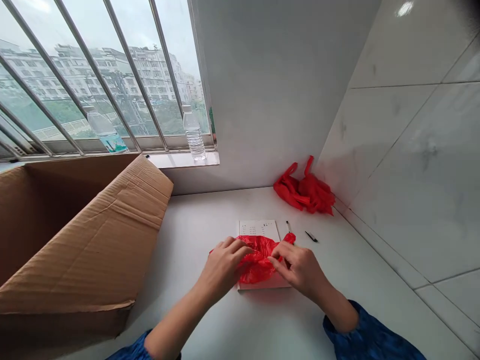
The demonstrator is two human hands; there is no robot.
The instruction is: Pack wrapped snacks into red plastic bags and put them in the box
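A crumpled red plastic bag (258, 272) lies spread between my two hands, on top of a white notebook or board (258, 228) with small dark marks along its top. My left hand (227, 262) is closed on the bag's left side, its fingers curving over the film and its thumb mostly hidden. On the right side, my right hand (298, 265) pinches the bag between thumb and fingers. One red end of the bag sticks up beyond the right hand's fingers.
A large open cardboard box (93, 240) stands at the left. Another red bag (305, 190) lies in the back corner. A small black pen-like item (311, 236) and a thin dark-tipped stick (288, 226) lie nearby. Bottles (194, 135) (107, 132) stand on the barred window's sill.
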